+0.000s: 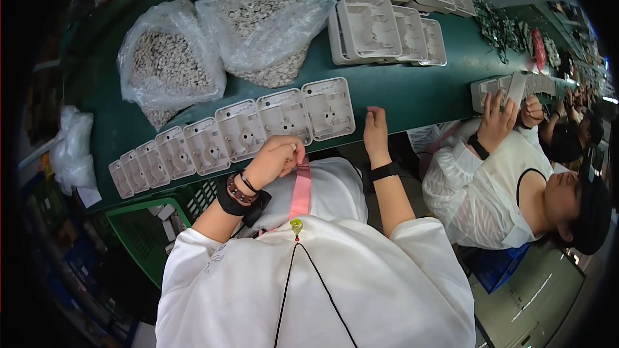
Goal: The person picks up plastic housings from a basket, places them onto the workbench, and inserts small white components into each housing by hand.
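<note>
A row of several white plastic housings (pixel 241 130) lies along the near edge of the green table, their hollow insides facing up. My left hand (pixel 282 156) is closed in front of the row, near the second housing from the right, with its fingers curled together. Whatever is between those fingers, if anything, is too small or hidden to name. Beside the rightmost housing (pixel 329 109), my right hand (pixel 376 130) is at the table edge, fingers loosely extended and holding nothing visible.
Two clear plastic bags of small pale parts (pixel 169 64) (pixel 264 16) stand behind the row. Stacked white housings (pixel 371 26) are at the far right. A green crate (pixel 138 232) is below at left. A co-worker (pixel 490 180) sits to my right, hands raised over other housings.
</note>
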`<state>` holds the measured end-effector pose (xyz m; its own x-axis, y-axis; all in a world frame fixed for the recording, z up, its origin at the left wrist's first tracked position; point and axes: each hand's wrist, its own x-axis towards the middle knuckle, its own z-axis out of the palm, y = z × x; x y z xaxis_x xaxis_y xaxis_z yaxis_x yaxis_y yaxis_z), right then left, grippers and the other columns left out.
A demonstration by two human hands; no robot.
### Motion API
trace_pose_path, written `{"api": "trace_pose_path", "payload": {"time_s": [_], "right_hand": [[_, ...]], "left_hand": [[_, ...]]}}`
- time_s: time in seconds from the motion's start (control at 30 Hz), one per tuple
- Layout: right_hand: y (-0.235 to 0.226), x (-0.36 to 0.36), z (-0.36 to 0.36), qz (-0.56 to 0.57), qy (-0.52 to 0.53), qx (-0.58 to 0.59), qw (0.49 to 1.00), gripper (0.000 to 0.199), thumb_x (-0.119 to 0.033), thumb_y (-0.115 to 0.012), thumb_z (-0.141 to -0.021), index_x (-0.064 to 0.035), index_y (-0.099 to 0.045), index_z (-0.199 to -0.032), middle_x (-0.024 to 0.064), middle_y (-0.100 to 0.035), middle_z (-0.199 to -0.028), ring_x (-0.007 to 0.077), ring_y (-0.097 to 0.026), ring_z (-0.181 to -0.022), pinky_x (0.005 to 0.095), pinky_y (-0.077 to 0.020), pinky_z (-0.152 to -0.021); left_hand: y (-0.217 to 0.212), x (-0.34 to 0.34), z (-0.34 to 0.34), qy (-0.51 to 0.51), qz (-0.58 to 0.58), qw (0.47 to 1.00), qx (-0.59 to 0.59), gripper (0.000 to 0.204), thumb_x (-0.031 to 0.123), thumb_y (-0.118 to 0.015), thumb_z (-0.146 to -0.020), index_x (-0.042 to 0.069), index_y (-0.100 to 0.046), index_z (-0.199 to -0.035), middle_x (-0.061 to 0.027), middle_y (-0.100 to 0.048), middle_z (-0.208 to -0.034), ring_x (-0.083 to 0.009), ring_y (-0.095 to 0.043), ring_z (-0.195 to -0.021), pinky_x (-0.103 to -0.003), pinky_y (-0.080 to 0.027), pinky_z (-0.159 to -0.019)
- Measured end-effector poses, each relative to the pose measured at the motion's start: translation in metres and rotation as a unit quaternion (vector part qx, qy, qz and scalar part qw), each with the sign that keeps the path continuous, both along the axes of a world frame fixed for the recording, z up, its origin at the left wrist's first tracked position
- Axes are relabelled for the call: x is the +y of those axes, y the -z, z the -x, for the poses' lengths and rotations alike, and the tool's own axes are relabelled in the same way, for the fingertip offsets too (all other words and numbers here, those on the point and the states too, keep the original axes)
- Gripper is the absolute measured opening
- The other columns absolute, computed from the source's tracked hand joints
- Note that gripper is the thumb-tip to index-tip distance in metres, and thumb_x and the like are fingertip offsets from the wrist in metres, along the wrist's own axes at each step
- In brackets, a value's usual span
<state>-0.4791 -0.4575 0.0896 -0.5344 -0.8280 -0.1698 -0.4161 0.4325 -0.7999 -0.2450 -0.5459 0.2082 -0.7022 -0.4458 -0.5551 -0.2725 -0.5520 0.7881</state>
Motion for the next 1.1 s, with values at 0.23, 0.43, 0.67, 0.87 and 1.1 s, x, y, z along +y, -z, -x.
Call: {"api": "trace_pose_path", "payload": {"time_s": [0.23,0.43,0.67,0.87,1.1], "right_hand": [[-0.117,-0.01,-0.021,0.093,0.014,-0.326,0.941,0.027,-0.013,-0.035,-0.091,-0.0028,-0.047,-0.113,0.011,-0.055,-0.11,0.0179,-0.05,-0.102,0.0266,-0.0335,-0.087],[-0.15,-0.033,-0.044,0.144,0.039,-0.593,0.791,0.039,-0.02,-0.036,-0.092,-0.0048,-0.035,-0.127,0.0119,-0.045,-0.125,0.0209,-0.037,-0.118,0.0321,-0.0295,-0.093],[-0.159,-0.046,-0.067,0.148,0.073,-0.623,0.765,0.034,-0.018,-0.039,-0.09,-0.0028,-0.041,-0.121,0.0135,-0.04,-0.128,0.0169,-0.038,-0.115,0.0292,-0.0296,-0.091],[-0.125,-0.033,-0.046,0.126,-0.136,-0.336,0.923,0.022,-0.01,-0.052,-0.084,-0.0044,-0.048,-0.105,0.0098,-0.05,-0.112,0.0202,-0.047,-0.102,0.0304,-0.0377,-0.084],[-0.124,-0.056,-0.021,0.139,-0.451,-0.167,0.866,0.013,-0.003,-0.063,-0.07,-0.0043,-0.054,-0.079,0.0075,-0.055,-0.077,0.0235,-0.055,-0.071,0.0301,-0.0432,-0.063]], "left_hand": [[-0.011,-0.005,0.03,-0.015,-0.188,0.981,0.048,0.009,0.008,-0.039,-0.069,0.004,-0.043,-0.062,0.0023,-0.034,-0.052,-0.0064,-0.027,-0.044,-0.021,-0.019,-0.04],[-0.031,-0.009,0.063,-0.019,-0.162,0.986,0.044,0.027,0.021,-0.044,-0.084,0.005,-0.044,-0.062,0.0047,-0.034,-0.051,-0.006,-0.027,-0.045,-0.021,-0.021,-0.041],[-0.018,0.007,0.078,-0.132,0.123,0.982,0.058,0.036,0.032,-0.041,-0.091,0.007,-0.045,-0.066,0.0054,-0.033,-0.052,-0.0055,-0.025,-0.046,-0.021,-0.02,-0.041],[-0.012,-0.002,0.04,-0.136,-0.188,0.959,0.162,0.037,0.033,-0.037,-0.093,0.008,-0.044,-0.068,0.0055,-0.032,-0.052,-0.0047,-0.025,-0.045,-0.02,-0.018,-0.04],[0.025,0.004,0.026,-0.029,-0.241,0.969,0.045,0.039,0.039,-0.042,-0.089,0.006,-0.051,-0.072,0.0016,-0.037,-0.045,-0.0114,-0.031,-0.035,-0.026,-0.023,-0.035]]}}
